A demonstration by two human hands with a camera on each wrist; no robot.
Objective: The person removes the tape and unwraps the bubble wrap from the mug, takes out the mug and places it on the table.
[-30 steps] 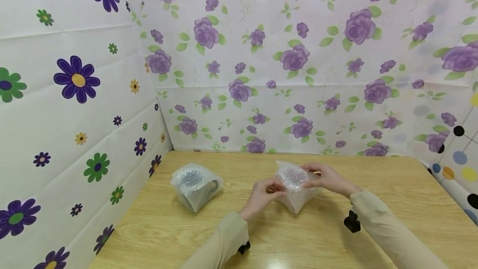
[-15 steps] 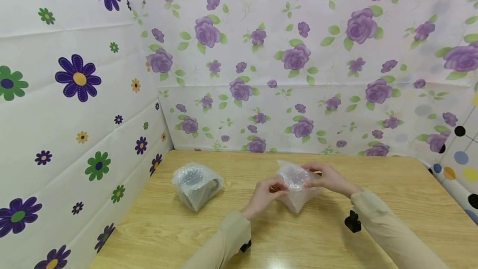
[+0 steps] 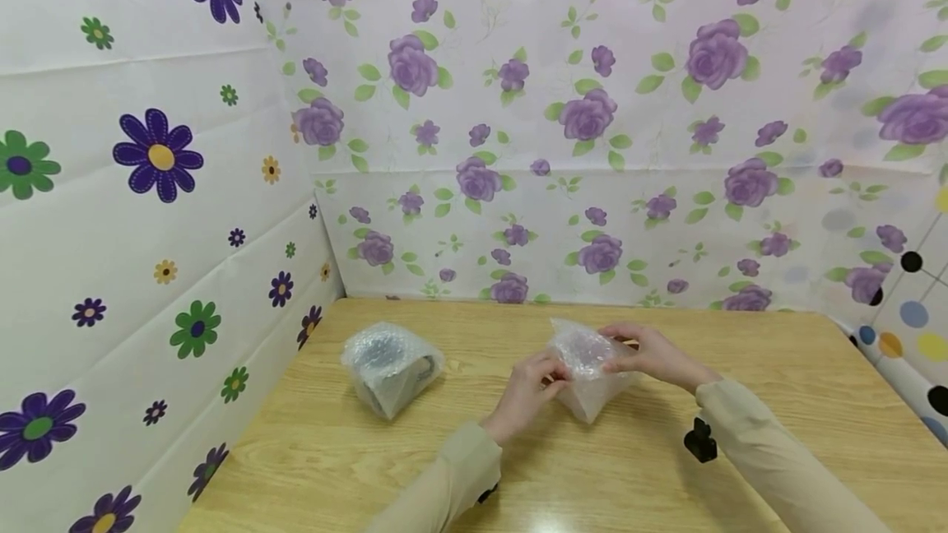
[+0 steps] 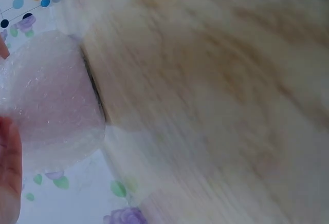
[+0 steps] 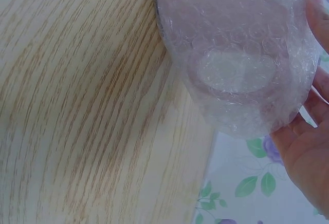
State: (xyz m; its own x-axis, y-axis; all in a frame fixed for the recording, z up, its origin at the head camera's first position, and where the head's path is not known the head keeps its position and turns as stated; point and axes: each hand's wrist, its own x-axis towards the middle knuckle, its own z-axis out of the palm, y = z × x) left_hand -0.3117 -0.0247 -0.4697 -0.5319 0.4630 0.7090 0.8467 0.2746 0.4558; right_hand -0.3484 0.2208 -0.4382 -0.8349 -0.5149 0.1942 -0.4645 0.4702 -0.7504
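A pinkish thing wrapped in bubble wrap [image 3: 581, 352] stands on the table right of centre, between both hands. Through the plastic in the right wrist view, an oval loop like a mug's handle shows on the wrapped thing [image 5: 231, 23]. My left hand [image 3: 524, 395] pinches the wrap at its left side, fingers curled close to the thumb. On the other side my right hand [image 3: 655, 354] grips the wrap, thumb toward me and fingers over the far side. Only part of the left hand [image 4: 9, 167] enters the left wrist view.
A second bubble-wrapped bundle [image 3: 388, 373], greyish and dark inside, sits on the wooden table [image 3: 415, 467] at the left. Flowered cloth [image 3: 474, 179] hangs behind the table, and another [image 3: 133, 286] along its left side. A black wrist mount [image 3: 699, 440] hangs under the right sleeve.
My left fingers have curled in a little more at the wrap's edge. The right hand and both wrapped bundles stay put; the head view has shifted slightly.
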